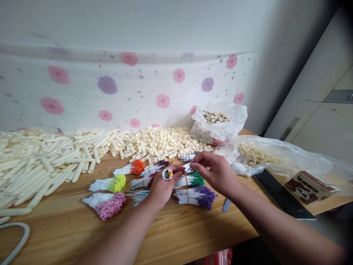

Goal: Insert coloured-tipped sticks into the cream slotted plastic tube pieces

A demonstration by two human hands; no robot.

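From where I stand, in the head view, two bare hands meet over one wooden surface (165,239). The left hand (162,186) has its fingers wrapped around one white barrel (167,174), its round end showing a ring of several coloured tips, too small to count. The right hand (213,171) pinches one thin stick (188,170) between its fingers, just beside the left fingertips.

I count at least nine bundles of white-stemmed refills around the hands: pink (106,206), yellow, orange, black, dark red, light blue, green, purple (196,197) and blue. Behind them lie two heaps, one of long cream tubes (55,158) and one of short cream pieces (162,141), both too many to count. Towards the right sit two plastic bags (219,129), one dark flat panel (281,195) and one panda-printed box (310,187).
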